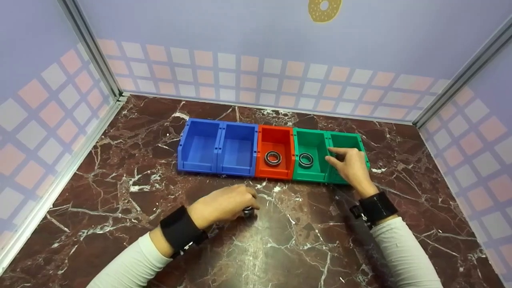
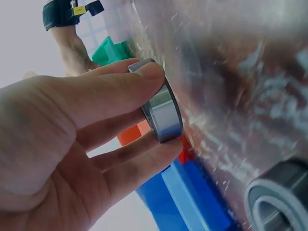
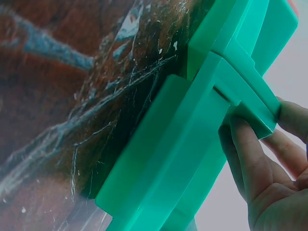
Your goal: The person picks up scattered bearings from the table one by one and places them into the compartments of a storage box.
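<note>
My left hand (image 1: 226, 202) is over the table in front of the bins. It pinches a ball bearing (image 2: 166, 115) between thumb and fingers, the ring's smooth metal side showing. Another bearing (image 2: 279, 199) stands out at the lower right of the left wrist view; in the head view I cannot make it out. My right hand (image 1: 354, 168) is at the rightmost green bin (image 1: 346, 138), its thumb and fingers on either side of a bin edge (image 3: 255, 113). One bearing (image 1: 273, 158) lies in the red bin (image 1: 276, 136), another (image 1: 306, 160) in the left green bin (image 1: 310, 138).
Two blue bins (image 1: 200, 140) join the red and green ones in one row. The row stands on a dark red marbled table (image 1: 132, 192). Tiled-pattern panels (image 1: 236, 76) enclose the table at the back and both sides.
</note>
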`<state>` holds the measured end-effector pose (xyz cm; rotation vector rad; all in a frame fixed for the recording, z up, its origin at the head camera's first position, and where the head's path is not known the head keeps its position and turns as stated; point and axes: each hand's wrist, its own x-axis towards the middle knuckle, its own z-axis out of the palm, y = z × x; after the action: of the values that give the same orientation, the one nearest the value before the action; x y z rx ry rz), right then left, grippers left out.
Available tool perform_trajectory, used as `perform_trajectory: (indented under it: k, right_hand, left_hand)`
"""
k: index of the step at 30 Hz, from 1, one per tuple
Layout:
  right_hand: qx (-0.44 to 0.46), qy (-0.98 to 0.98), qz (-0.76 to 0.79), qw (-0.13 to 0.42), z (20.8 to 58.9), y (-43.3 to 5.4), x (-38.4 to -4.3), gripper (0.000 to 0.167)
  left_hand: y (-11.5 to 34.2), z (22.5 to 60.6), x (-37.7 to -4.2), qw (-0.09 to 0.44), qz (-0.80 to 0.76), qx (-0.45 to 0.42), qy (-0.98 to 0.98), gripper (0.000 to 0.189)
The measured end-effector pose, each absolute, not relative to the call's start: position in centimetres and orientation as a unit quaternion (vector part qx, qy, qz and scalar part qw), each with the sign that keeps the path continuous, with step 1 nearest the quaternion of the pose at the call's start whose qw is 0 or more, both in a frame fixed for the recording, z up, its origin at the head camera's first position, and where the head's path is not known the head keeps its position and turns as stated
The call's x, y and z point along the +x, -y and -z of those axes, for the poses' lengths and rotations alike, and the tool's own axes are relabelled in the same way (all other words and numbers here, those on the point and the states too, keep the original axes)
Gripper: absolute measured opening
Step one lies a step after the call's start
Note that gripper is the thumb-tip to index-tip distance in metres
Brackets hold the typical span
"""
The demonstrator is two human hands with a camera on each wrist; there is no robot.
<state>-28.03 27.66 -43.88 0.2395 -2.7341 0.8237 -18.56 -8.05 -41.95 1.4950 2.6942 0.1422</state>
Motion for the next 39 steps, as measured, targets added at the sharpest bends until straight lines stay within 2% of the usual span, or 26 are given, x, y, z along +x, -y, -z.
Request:
perform_trajectory:
  k: [11,39]
  right_hand:
    - [0.077,0.946,-0.287,0.130,43.9,-27.7,-28.0,0.035]
    - [0.082,0.941,-0.302,0.130,44.2,-27.8,-28.0,0.036]
  left_hand:
    - [8.4,40.7,-19.3,0.026,-0.055,0.475,-0.878,0.043]
    - [10.6,40.2,-23.1,-0.063,-0.089,0.451,-0.886,0.047]
